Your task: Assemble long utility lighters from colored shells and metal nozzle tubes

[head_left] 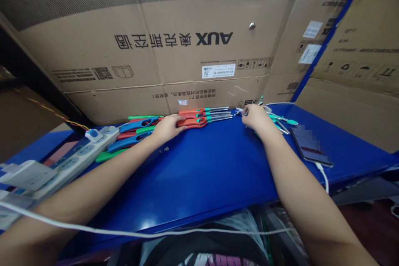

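Observation:
Long-neck lighters with orange-red handles, teal triggers and metal tubes lie side by side at the back of the blue table. My left hand (168, 128) is closed round the handle end of the nearest orange lighter (198, 122). Left of it, partly under my forearm, lie blue, green and red handles (139, 124). My right hand (254, 117) is pinched over a pile of metal tubes with teal parts (280, 122), just past the lighters' tips. Whatever sits between its fingertips is too small and hidden to name.
A cardboard wall (171, 62) stands behind the blue table (199, 174). At left is a power strip (87, 149) with plugs and chargers. A phone (310, 145) on a white cable lies at right. Another white cable (149, 235) crosses in front of my body.

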Tool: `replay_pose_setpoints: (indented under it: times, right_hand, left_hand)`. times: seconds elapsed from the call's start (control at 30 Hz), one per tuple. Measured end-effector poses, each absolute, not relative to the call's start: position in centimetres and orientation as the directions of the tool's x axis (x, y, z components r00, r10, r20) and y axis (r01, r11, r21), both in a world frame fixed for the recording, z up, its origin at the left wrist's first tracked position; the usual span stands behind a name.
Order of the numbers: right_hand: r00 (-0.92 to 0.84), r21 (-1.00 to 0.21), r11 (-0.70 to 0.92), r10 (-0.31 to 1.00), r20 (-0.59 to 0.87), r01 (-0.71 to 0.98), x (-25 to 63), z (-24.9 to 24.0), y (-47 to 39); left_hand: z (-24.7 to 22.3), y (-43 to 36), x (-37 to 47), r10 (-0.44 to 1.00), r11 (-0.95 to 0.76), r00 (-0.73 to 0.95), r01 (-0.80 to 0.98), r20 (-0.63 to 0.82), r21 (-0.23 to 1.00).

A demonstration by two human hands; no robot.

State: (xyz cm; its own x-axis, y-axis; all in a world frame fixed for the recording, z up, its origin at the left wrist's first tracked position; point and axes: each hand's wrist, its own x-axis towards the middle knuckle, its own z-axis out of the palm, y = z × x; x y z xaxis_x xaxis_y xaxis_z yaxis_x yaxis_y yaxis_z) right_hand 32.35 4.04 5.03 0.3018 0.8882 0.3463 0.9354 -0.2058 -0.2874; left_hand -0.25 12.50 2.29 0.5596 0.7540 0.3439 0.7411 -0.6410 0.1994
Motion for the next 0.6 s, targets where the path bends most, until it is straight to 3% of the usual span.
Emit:
replay_pose_setpoints:
  times: [0.27,0.6]
  right_hand:
    - [0.281,-0.269,-0.256,0.958,0.058,0.929,32.2,4.5,3.4]
    - [0.265,-0.132,-0.28,0.956,-0.126,0.951,31.0,5.4,2.6]
  left_hand:
    - [2.6,12.4,-0.1,0.771,-0.617,0.54,0.765,0.336,0.185]
    - [3.1,11.7,0.3,0.798,-0.572,0.507,0.807,0.326,0.147]
